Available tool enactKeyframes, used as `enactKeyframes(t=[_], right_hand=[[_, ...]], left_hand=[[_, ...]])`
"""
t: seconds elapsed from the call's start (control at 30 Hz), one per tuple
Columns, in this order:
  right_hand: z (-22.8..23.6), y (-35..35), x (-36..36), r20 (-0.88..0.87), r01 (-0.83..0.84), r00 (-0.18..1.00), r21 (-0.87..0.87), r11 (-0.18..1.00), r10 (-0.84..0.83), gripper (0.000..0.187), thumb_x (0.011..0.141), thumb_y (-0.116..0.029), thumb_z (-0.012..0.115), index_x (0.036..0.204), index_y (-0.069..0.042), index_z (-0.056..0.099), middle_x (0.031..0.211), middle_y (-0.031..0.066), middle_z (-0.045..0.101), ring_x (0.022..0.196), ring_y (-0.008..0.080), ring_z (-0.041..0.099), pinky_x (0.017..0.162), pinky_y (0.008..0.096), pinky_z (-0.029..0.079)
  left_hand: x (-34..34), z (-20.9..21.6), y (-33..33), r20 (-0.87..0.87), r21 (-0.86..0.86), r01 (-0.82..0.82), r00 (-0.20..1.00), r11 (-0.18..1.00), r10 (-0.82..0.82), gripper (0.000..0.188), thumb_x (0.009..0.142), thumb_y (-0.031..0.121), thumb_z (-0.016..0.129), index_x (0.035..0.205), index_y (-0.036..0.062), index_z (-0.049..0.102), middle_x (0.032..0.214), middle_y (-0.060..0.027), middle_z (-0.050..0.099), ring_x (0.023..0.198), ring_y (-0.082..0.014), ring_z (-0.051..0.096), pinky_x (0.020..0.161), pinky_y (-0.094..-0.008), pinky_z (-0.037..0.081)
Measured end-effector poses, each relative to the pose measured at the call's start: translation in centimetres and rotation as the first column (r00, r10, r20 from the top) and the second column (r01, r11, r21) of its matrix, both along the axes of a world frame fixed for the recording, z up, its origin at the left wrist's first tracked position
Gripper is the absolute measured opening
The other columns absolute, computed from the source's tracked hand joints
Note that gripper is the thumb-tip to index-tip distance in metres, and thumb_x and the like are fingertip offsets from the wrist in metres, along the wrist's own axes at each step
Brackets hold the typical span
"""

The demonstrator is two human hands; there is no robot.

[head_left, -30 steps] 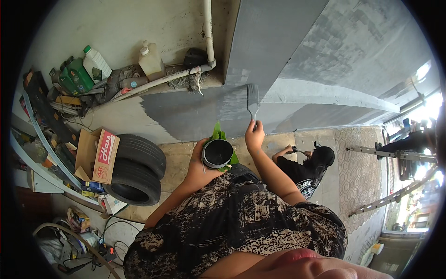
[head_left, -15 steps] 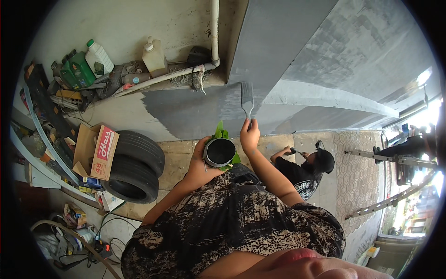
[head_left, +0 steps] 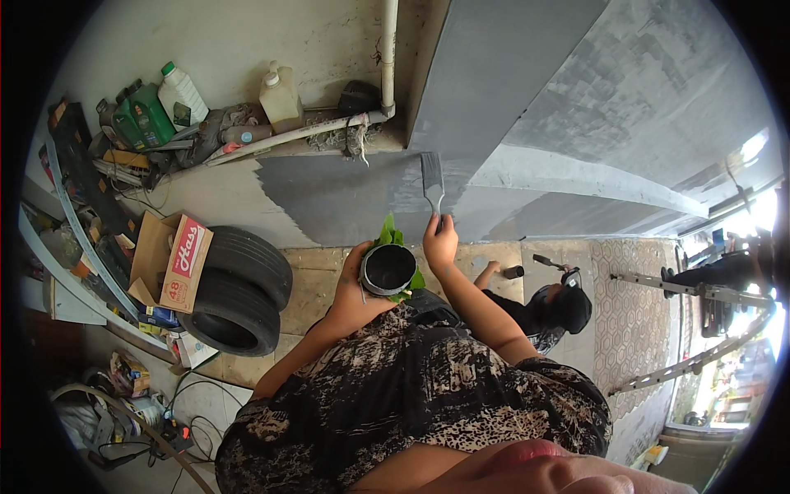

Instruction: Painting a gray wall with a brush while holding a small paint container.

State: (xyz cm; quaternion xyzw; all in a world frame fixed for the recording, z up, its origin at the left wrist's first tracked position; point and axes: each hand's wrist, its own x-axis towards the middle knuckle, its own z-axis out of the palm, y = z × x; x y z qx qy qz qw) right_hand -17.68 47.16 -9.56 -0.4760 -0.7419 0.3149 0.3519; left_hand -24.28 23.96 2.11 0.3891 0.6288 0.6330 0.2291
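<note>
My left hand is wrapped round a small round paint cup, dark inside. Green leaves stick out between the cup and my fingers. In my right hand is a wide flat paintbrush, gripped by its handle with the bristles pointing up and away. The brush is over the grey painted part of the low wall; whether its bristles touch the surface I cannot tell.
At left, black tires and an open cardboard box stand near clutter and cables. Bottles and jugs line a ledge below a white pipe. A co-worker in a black cap crouches right, near a metal ladder.
The paintbrush has shifted slightly down and left, toward me. The co-worker has bent lower, and a dark cup and a brush now show by that person. My left hand stays on the cup.
</note>
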Motion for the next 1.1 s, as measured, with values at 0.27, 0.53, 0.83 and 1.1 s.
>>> enactKeyframes(t=[0.27, 0.53, 0.83, 1.1], right_hand=[[5.9, 1.8, -4.9, -0.069, -0.101, 0.992, 0.067, 0.993, 0.105, 0.024, 0.101, -0.027, 0.060, 0.095, -0.004, 0.058, 0.064, 0.0189, 0.063, 0.060, 0.0417, 0.064, 0.054, 0.0487, 0.047], [1.0, -1.3, -2.1, 0.064, -0.072, 0.996, 0.049, 0.996, 0.069, 0.026, 0.100, -0.028, 0.061, 0.095, -0.003, 0.059, 0.068, 0.0220, 0.066, 0.067, 0.0451, 0.067, 0.060, 0.0525, 0.052], [2.6, 1.6, -4.3, 0.132, -0.092, 0.989, 0.204, 0.975, 0.066, 0.022, 0.101, -0.030, 0.061, 0.100, -0.009, 0.056, 0.068, 0.0188, 0.066, 0.064, 0.0450, 0.065, 0.057, 0.0516, 0.050], [-0.9, 0.5, 1.4, 0.286, -0.203, 0.949, 0.245, 0.948, 0.130, 0.019, 0.100, -0.030, 0.061, 0.100, -0.012, 0.057, 0.074, 0.0186, 0.070, 0.066, 0.0443, 0.067, 0.057, 0.0542, 0.052]], left_hand=[[-0.2, 0.1, 0.3, -0.014, 0.028, -0.007, 1.000, 1.000, 0.007, 0.096, 0.066, 0.009, 0.096, 0.141, 0.0046, 0.038, 0.129, -0.0096, 0.060, 0.120, -0.0189, 0.061, 0.102, -0.0350, 0.050], [-0.1, 1.0, -1.1, -0.005, 0.013, -0.020, 1.000, 1.000, 0.020, 0.095, 0.065, 0.007, 0.096, 0.141, 0.0038, 0.039, 0.129, -0.0091, 0.059, 0.120, -0.0180, 0.060, 0.102, -0.0340, 0.049], [-0.7, 1.0, -1.9, -0.002, -0.014, 0.003, 1.000, 1.000, -0.003, 0.098, 0.066, 0.009, 0.096, 0.143, 0.0036, 0.037, 0.130, -0.0098, 0.059, 0.122, -0.0181, 0.059, 0.103, -0.0332, 0.049], [-0.5, -0.1, -1.8, -0.038, -0.043, -0.014, 0.999, 0.999, 0.012, 0.097, 0.065, 0.009, 0.096, 0.142, 0.0038, 0.037, 0.129, -0.0095, 0.059, 0.122, -0.0184, 0.059, 0.104, -0.0339, 0.049]])
